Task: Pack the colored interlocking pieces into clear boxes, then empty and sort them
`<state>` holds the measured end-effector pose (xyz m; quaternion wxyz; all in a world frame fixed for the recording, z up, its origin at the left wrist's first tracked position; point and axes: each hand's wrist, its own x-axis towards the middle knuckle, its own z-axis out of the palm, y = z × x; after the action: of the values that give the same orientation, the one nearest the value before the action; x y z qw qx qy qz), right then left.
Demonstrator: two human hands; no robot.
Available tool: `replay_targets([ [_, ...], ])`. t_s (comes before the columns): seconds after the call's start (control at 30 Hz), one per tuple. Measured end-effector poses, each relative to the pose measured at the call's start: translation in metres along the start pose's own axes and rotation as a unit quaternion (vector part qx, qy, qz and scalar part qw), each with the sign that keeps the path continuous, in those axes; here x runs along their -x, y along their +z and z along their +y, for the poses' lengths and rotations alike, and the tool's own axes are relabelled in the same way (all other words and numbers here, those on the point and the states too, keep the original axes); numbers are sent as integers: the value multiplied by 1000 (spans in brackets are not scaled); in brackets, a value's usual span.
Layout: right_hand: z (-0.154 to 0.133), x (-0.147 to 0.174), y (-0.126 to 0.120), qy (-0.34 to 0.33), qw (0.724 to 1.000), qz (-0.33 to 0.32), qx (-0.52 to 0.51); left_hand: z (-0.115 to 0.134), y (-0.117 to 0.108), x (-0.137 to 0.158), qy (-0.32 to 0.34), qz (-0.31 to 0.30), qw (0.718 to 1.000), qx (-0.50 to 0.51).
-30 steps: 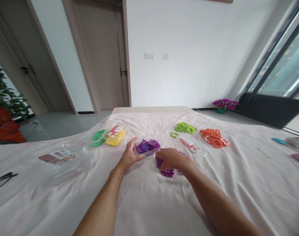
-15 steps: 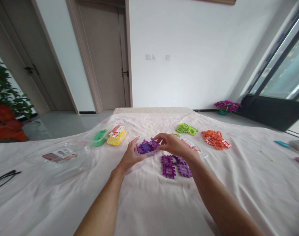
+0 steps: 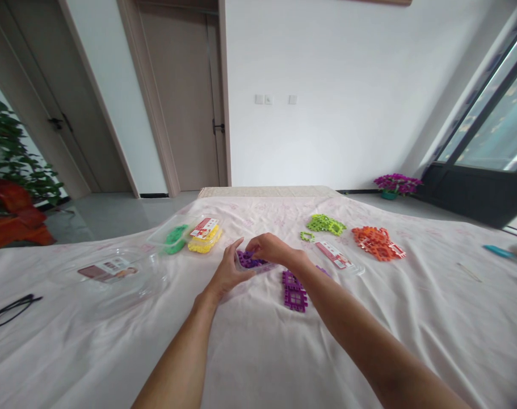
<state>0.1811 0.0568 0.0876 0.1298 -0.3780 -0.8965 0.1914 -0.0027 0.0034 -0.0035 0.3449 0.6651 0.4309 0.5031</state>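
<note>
A clear plastic box with purple interlocking pieces in it stands at the middle of the table. My left hand grips the box by its left side, thumb along the near edge and fingers at the far left corner. Over the box, my right hand reaches in with bent fingers among the purple pieces; whether it pinches one is hidden. Below my right wrist lie more purple square pieces, partly covered by the forearm.
Green pieces and yellow pieces sit in clear boxes at left, behind a clear empty container. Lime pieces, orange pieces and a labelled clear lid lie right. Glasses rest far left.
My right hand has moved left and down into the box, its fingers now among the purple pieces. My left hand stays on the box. The view has shifted slightly.
</note>
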Motion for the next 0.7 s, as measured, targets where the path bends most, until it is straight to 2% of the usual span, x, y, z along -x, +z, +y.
replay_targets([
  [0.07, 0, 3, 1, -18, 1000, -2, -19, 2, -1, 0, 5, 4, 1000, -22],
  [0.17, 0, 12, -4, -24, 998, 37, -51, 4, -1, 0, 3, 1, 1000, -27],
  [0.27, 4, 29, -17, 8, 991, 101, -90, 4, 0, 1, -7, -1, 1000, -12],
  [0.37, 18, 54, -34, 58, 986, 129, -90, 5, 1, 2, -16, 5, 1000, -4],
  [0.43, 32, 71, -44, 99, 984, 123, -78, 5, 2, 2, -20, 6, 1000, -4],
  [0.53, 53, 93, -56, 170, 982, 63, -62, 4, 2, 2, -20, 5, 1000, -13],
  [0.6, 64, 103, -62, 217, 976, 9, -9, 2, 2, 2, -17, 5, 1000, -21],
  [0.7, 76, 112, -65, 288, 953, -41, 84, 1, 1, 1, -8, 1, 999, -34],
])
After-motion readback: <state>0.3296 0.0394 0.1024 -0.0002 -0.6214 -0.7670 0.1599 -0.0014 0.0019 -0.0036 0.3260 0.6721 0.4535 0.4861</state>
